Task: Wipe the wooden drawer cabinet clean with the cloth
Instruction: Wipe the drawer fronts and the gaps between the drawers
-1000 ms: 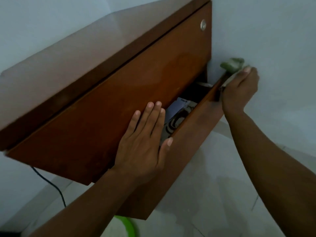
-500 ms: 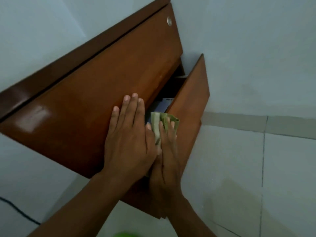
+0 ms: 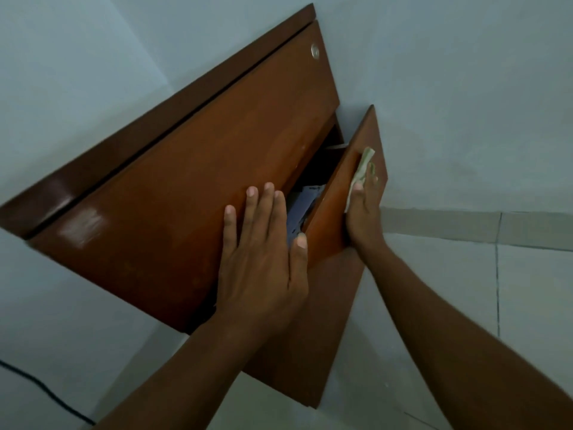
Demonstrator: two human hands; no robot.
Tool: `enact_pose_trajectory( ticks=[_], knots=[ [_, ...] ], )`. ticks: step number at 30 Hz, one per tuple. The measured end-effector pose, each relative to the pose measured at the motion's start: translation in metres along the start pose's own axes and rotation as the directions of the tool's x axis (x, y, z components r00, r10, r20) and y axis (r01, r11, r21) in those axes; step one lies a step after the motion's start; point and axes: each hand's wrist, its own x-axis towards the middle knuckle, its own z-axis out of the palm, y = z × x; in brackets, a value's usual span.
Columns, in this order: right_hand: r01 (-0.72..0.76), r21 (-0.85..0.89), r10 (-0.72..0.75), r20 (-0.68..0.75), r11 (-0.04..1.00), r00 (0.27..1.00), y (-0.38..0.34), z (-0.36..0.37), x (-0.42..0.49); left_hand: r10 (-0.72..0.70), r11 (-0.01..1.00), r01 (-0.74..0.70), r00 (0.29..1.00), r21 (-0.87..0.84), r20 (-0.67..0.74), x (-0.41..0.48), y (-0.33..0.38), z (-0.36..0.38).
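Note:
The brown wooden drawer cabinet [image 3: 173,181] stands against a pale wall, seen from above. Its second drawer [image 3: 350,181] is pulled out a little, with papers [image 3: 302,204] showing in the gap. My left hand [image 3: 263,252] lies flat with straight fingers on the top drawer's front, the thumb at the gap. My right hand [image 3: 364,212] presses a folded green cloth [image 3: 361,172] against the outer face of the open drawer's front. The cloth sticks out above my fingertips.
A round silver lock [image 3: 315,52] sits at the top drawer's far corner. Pale floor tiles [image 3: 465,290] spread to the right and below. A black cable [image 3: 46,392] runs across the floor at lower left.
My right hand with the cloth has slid from the drawer's near end, beside my left hand, toward the far end along the drawer front. The left hand stays flat on the top drawer.

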Motion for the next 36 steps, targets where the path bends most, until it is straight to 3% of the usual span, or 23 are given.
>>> enact_pose_trajectory(
  ticks=[2,5,9,12,16,19,22,24,28,33,36],
  knots=[
    [-0.142,0.009,0.142,-0.015,0.990,0.990,0.013,-0.009,0.024,0.051,0.998,-0.052,0.998,0.045,0.026,0.003,0.000,0.000],
    [-0.339,0.060,0.344,-0.169,0.939,0.924,0.027,-0.020,0.027,0.133,0.978,-0.139,0.990,0.157,0.048,0.010,-0.002,0.001],
    [-0.412,0.185,0.451,-0.348,0.892,0.822,0.015,-0.017,-0.023,0.164,0.945,-0.174,0.985,0.278,0.060,0.012,-0.009,-0.002],
    [-0.243,0.282,0.323,-0.285,0.928,0.903,-0.016,-0.002,-0.103,0.182,0.911,-0.196,0.981,0.363,0.071,0.012,-0.010,-0.004],
    [0.047,0.253,-0.001,-0.181,0.966,0.983,-0.046,0.037,-0.216,0.155,0.834,-0.183,0.983,0.521,0.097,0.014,-0.011,-0.010],
    [0.264,0.108,-0.271,0.053,0.958,0.961,-0.036,0.061,-0.239,0.099,0.704,-0.187,0.981,0.685,0.166,0.023,-0.016,-0.020],
    [0.365,-0.045,-0.341,0.263,0.930,0.902,-0.014,0.063,-0.219,0.041,0.641,-0.180,0.979,0.746,0.201,0.034,-0.019,-0.023],
    [0.443,-0.090,-0.402,0.290,0.892,0.868,-0.006,0.064,-0.203,0.044,0.603,-0.213,0.971,0.769,0.235,0.039,-0.019,-0.020],
    [0.481,-0.067,-0.445,0.286,0.874,0.849,0.002,0.066,-0.164,0.063,0.547,-0.266,0.959,0.794,0.278,0.047,-0.020,-0.012],
    [0.381,-0.063,-0.370,0.135,0.923,0.919,0.011,0.062,-0.054,0.095,0.499,-0.318,0.945,0.806,0.314,0.073,-0.015,-0.009],
    [0.310,-0.081,-0.300,0.115,0.947,0.947,0.013,0.058,0.029,0.138,0.474,-0.355,0.934,0.806,0.330,0.087,-0.016,-0.003]
  ],
)
